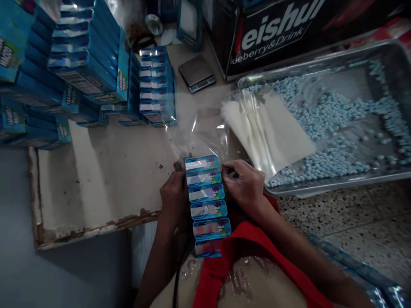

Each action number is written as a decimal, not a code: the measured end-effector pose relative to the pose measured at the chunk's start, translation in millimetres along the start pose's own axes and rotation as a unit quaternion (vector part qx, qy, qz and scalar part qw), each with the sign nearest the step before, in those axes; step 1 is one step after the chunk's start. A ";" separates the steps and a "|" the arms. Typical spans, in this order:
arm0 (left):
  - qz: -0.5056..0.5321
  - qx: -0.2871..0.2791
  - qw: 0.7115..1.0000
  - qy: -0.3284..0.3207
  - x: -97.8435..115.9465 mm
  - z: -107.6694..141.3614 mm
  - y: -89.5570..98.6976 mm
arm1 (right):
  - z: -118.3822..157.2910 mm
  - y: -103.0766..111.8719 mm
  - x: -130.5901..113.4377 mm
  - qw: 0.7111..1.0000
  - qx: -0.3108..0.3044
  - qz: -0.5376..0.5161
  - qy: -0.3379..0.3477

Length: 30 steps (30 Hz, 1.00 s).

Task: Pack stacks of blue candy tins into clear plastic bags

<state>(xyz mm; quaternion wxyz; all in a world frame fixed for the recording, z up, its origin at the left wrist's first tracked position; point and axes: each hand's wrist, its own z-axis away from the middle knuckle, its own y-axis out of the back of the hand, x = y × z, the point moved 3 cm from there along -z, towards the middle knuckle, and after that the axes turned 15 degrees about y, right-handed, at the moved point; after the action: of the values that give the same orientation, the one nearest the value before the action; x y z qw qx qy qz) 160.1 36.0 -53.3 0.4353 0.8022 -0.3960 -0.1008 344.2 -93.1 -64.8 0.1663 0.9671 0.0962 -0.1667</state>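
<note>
A row of several blue candy boxes [207, 209] runs from my lap toward the table edge, their narrow ends facing up. Past the far end of the row a clear plastic bag [205, 132] spreads its loose film over the tabletop. On the left side of the far boxes, my left hand [173, 190] is closed at the bag's edge, its fingertips partly hidden. My right hand [245, 182] pinches the film at the right side, beside the farthest box.
Stacked blue candy boxes [86, 55] fill the table's back left. A small scale [197, 72] stands behind the bag. To the right, a metal tray [337, 184] holds pale blue candies and a stack of clear bags [276, 132]. A black carton [272, 38] is behind it.
</note>
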 end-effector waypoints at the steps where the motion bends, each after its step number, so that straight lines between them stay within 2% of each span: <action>1: 0.011 -0.001 1.000 0.011 0.9 1.0 1.4 | 1.2 -1.4 0.0 0.998 0.013 -0.042 -0.034; 3: 0.037 -0.001 0.999 0.028 3.5 5.0 4.0 | 5.5 -6.6 2.0 0.986 0.042 -0.118 -0.108; 5: 0.045 -0.003 0.999 0.022 5.9 10.0 5.1 | 10.9 -14.8 6.8 0.972 0.042 -0.154 -0.173; 8: 0.005 0.016 1.000 -0.005 5.3 14.9 5.1 | 18.1 -26.9 17.4 0.954 -0.002 -0.177 -0.242; 10: -0.005 0.036 0.999 -0.022 3.1 14.9 5.5 | 21.6 -29.0 23.0 0.950 -0.027 -0.175 -0.257; 12: -0.001 0.049 0.998 -0.035 1.8 12.5 7.0 | 21.9 -24.1 21.9 0.972 -0.048 -0.122 -0.193; 14: -0.004 0.049 0.998 -0.049 2.3 8.2 9.0 | 20.3 -15.3 12.7 0.995 -0.069 -0.038 -0.069; 16: -0.020 0.045 0.997 -0.063 4.0 3.8 10.8 | 18.8 -6.9 1.3 0.995 -0.088 0.042 0.037; 17: -0.028 0.041 0.996 -0.071 4.7 2.1 11.4 | 17.9 -3.6 -2.8 0.990 -0.101 0.073 0.062; 20: -0.040 0.017 0.995 -0.085 4.1 1.5 10.7 | 15.5 2.2 -7.6 0.977 -0.157 0.117 0.078; 22: -0.034 -0.021 0.996 -0.085 1.3 4.8 9.0 | 15.7 5.4 -8.1 0.971 -0.191 0.112 0.092; 25: -0.005 -0.070 0.992 -0.100 -3.3 13.2 10.6 | 20.0 16.5 -12.2 0.969 -0.177 0.102 0.136; 30: -0.018 -0.095 0.983 -0.157 -2.8 34.2 23.6 | 39.4 41.3 -27.3 0.966 -0.156 0.083 0.188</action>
<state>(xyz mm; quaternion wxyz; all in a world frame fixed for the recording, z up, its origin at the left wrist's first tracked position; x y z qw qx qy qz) 128.0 9.6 -55.9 0.4398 0.7385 -0.4334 -0.2708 317.5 -148.8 -78.2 0.3069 0.9479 0.0694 0.0500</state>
